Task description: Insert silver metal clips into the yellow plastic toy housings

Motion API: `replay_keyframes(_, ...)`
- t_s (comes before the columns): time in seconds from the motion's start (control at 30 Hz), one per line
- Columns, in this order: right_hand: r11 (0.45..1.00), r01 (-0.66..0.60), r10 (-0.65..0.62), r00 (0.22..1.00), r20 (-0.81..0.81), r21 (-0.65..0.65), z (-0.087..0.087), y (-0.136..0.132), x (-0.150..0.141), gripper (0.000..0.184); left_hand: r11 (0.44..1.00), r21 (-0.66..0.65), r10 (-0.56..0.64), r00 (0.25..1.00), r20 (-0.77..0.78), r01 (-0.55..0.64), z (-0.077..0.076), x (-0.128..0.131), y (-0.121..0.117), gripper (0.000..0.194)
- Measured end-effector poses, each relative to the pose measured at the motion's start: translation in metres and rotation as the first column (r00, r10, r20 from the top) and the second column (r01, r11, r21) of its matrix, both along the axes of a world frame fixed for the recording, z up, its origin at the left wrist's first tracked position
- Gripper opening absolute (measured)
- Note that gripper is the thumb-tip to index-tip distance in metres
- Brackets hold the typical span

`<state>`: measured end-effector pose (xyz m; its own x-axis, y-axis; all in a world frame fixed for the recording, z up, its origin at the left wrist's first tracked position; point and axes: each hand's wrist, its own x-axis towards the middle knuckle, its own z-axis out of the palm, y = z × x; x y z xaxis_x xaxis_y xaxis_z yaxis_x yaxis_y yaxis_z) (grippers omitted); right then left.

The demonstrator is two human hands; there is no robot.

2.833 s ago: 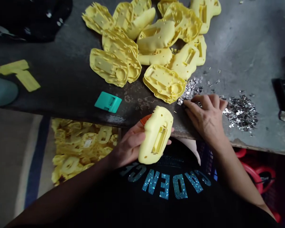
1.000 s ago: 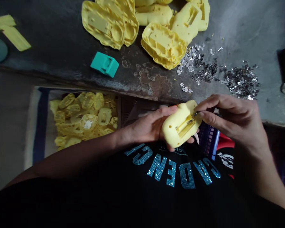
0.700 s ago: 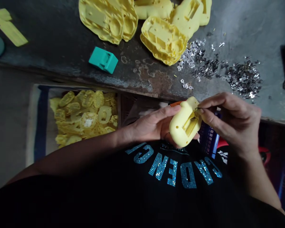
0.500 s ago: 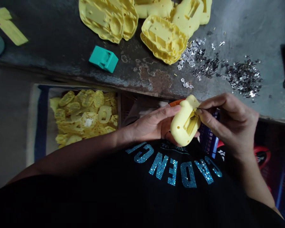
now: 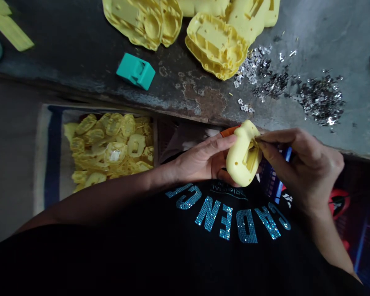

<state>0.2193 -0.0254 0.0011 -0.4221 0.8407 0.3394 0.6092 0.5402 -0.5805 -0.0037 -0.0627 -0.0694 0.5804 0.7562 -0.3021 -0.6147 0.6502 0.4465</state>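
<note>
My left hand [image 5: 197, 158] is closed around a hollow yellow plastic shell [image 5: 239, 158], holding it tilted above my lap in front of the bench. The rounded outer side of the shell faces up, with a long rectangular slot and small round holes in it. At the slot's upper right edge, my right hand [image 5: 299, 162] pinches thumb and forefinger together. A thin, dark metal sliver seems to sit between those fingertips, mostly hidden by them. Small shiny metal clips [image 5: 322, 98] lie in loose piles on the bench, beyond my right hand.
More yellow shells [image 5: 217, 45] are stacked at the back of the grey bench [image 5: 89, 61]. A teal block [image 5: 135, 70] rests near its front edge. Below left, a box holds many yellow parts [image 5: 111, 148]. Flat yellow strips [image 5: 14, 33] lie at far left.
Both hands and the shell have shifted slightly right in view. The right fingertips stay at the slot's edge, and the right hand's knuckles have turned a little outward.
</note>
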Motion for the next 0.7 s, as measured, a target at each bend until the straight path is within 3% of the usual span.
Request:
replay_keyframes(0.2,0.998,-0.052,0.05,0.997,-0.063,-0.029,-0.004,0.013,0.009,0.021,0.999,0.027,-0.034,0.998,0.058,0.032,0.003,0.0,0.001,0.091)
replay_keyframes(0.33,0.959,-0.215,0.206,0.976,-0.063,-0.187,-0.007,0.032,0.012,0.038,0.995,0.074,0.068,0.992,-0.11,-0.06,0.01,0.0,-0.001,0.079)
replay_keyframes(0.4,0.948,-0.244,0.241,0.97,-0.041,-0.206,-0.01,0.036,0.011,0.041,0.991,0.11,0.102,0.973,-0.209,-0.08,0.014,-0.002,-0.003,0.075)
replay_keyframes(0.5,0.962,-0.24,0.239,0.971,-0.026,-0.128,-0.016,0.035,0.005,0.045,0.982,0.165,0.139,0.943,-0.304,-0.092,0.02,-0.007,-0.008,0.07)
replay_keyframes(0.7,0.971,-0.168,0.182,0.981,-0.07,0.17,-0.029,0.03,-0.01,0.047,0.939,0.339,0.22,0.867,-0.446,-0.064,0.026,-0.022,-0.018,0.051)
